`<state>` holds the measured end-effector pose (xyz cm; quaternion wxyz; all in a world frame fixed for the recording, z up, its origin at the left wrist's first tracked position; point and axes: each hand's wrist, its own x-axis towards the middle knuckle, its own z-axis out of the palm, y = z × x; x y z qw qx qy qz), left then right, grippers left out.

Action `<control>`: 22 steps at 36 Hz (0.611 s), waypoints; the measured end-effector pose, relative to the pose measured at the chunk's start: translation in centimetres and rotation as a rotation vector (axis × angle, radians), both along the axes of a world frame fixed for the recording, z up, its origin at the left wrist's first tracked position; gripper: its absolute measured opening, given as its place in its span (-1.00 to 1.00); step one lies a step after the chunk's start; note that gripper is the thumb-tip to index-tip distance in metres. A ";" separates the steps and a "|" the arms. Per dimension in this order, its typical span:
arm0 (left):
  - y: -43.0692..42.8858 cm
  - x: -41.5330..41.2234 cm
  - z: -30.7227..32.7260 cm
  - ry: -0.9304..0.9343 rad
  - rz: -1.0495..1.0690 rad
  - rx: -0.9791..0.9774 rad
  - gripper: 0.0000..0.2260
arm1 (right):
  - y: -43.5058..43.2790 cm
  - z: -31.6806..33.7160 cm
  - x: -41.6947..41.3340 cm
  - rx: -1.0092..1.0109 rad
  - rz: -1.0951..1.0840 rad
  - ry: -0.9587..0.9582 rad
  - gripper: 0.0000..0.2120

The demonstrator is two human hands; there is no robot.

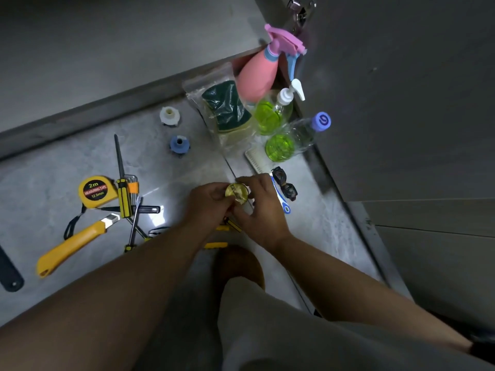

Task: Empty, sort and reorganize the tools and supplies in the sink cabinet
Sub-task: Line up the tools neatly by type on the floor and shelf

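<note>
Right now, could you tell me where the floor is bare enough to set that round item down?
Bare floor lies between the blue fitting and the left hand, which grips the round item with the right hand, and left of the white fitting, beyond the tape measure. Crowded: tools beside the tape measure, bottles by the sponge bag.

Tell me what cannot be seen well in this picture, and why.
Head view only.
The gold round thing: fingers of the left hand and right hand cover its rim; what it is remains unclear.
The yellow-black tool: mostly hidden by the two wrists.
The dark flat tool: cut off by the left edge.
The white ribbed thing: partly behind the green bottle.
</note>
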<state>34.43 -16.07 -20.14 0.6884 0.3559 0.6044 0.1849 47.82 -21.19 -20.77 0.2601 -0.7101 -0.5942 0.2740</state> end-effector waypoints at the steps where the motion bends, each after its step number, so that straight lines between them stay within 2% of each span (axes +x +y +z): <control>1: 0.1 -0.1 -0.1 -0.005 0.015 -0.013 -0.76 | 0.1 -0.1 0.0 0.015 0.027 -0.021 -0.63; 15: 0.6 -1.6 -0.6 0.032 0.009 0.051 -0.72 | 1.5 0.2 -0.3 -0.108 0.046 0.015 -0.56; 18: 0.8 -2.2 -1.0 0.109 -0.029 0.142 -0.76 | 2.4 0.0 -0.3 -0.102 -0.015 -0.057 -0.61; 22: 0.7 -3.8 -1.9 0.228 -0.138 0.183 -0.80 | 4.3 -0.3 0.3 -0.147 0.019 -0.264 -0.64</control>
